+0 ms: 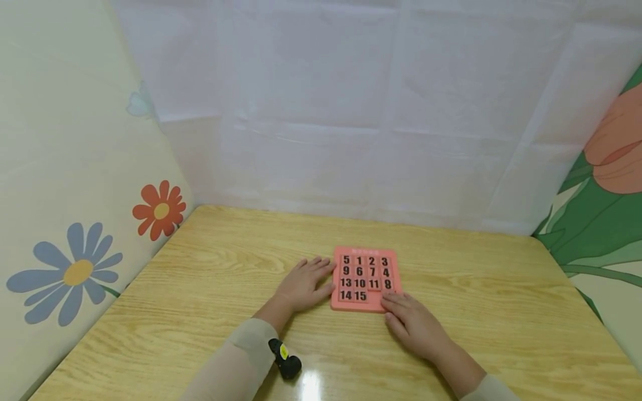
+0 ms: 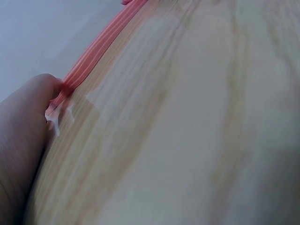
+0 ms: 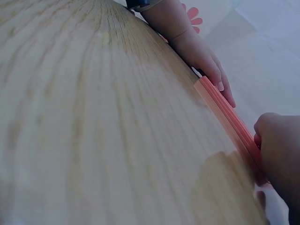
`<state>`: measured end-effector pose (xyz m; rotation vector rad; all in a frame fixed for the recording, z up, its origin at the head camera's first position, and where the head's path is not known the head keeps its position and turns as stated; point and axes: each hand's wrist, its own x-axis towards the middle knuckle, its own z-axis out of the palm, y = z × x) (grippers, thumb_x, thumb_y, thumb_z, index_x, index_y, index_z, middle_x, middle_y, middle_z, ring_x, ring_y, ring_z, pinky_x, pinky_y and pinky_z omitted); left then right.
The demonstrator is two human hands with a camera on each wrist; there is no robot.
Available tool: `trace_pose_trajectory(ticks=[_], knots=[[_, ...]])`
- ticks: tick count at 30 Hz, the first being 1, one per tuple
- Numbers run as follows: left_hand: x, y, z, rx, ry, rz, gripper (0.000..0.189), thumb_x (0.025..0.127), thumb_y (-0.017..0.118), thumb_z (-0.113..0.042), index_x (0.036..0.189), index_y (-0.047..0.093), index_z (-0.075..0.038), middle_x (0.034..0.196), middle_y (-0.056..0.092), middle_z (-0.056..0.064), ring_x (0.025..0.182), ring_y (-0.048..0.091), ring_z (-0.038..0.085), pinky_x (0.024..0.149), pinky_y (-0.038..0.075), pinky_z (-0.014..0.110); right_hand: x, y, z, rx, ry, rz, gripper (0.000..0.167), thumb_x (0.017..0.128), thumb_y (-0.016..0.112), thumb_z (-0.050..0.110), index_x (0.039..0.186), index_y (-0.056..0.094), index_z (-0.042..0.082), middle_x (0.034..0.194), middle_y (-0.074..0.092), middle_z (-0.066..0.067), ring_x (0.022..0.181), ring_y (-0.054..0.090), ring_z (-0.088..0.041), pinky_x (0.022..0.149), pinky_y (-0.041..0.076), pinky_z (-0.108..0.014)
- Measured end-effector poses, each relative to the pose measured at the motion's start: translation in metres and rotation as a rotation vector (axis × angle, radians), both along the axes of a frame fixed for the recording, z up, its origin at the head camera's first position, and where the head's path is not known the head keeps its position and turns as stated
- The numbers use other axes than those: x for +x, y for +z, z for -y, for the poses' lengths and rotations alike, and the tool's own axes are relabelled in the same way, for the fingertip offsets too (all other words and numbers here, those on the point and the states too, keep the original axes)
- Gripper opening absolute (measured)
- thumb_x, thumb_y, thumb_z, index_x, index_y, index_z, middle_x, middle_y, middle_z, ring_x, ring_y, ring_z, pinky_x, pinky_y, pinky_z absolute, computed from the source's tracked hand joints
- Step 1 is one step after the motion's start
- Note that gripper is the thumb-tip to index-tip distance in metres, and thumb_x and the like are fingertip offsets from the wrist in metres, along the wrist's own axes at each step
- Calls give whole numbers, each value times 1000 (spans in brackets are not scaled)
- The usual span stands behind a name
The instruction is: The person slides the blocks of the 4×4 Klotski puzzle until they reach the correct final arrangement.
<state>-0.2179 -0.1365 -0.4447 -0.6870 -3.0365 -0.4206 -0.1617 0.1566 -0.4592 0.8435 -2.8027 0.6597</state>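
Note:
A pink sliding number puzzle (image 1: 349, 306) lies flat on the wooden table, its numbered tiles facing up. Its top row reads 5, 1, 2, 3; in the bottom row, 14 and 15 sit at the left with a bare slot beside them. My left hand (image 1: 303, 285) lies palm down at the puzzle's left edge, fingers extended and fingertips right at the frame. The fingers of my right hand (image 1: 413, 326) rest over the lower right corner, hiding that part of the bottom row. In the right wrist view, the puzzle's ridged side (image 3: 225, 112) runs between both hands.
The wood-grain table (image 1: 241, 239) spreads around the puzzle. A black device with a yellow sticker (image 1: 285, 359) is on the left sleeve's cuff. Behind stands a creased white sheet (image 1: 321, 111), with flower-printed panels (image 1: 77, 273) at the sides.

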Motion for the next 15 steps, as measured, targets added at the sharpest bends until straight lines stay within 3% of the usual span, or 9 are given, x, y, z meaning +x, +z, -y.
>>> trace_pose_trajectory(ticks=[15], knots=[[1, 0, -1, -4, 10, 2, 63, 99, 44, -51, 152, 37, -18, 158, 36, 4, 149, 29, 27, 125, 17, 49, 3, 3, 2, -15, -17, -69, 34, 95, 60, 23, 125, 67, 9, 136, 62, -6, 129, 56, -25, 116, 36, -47]])
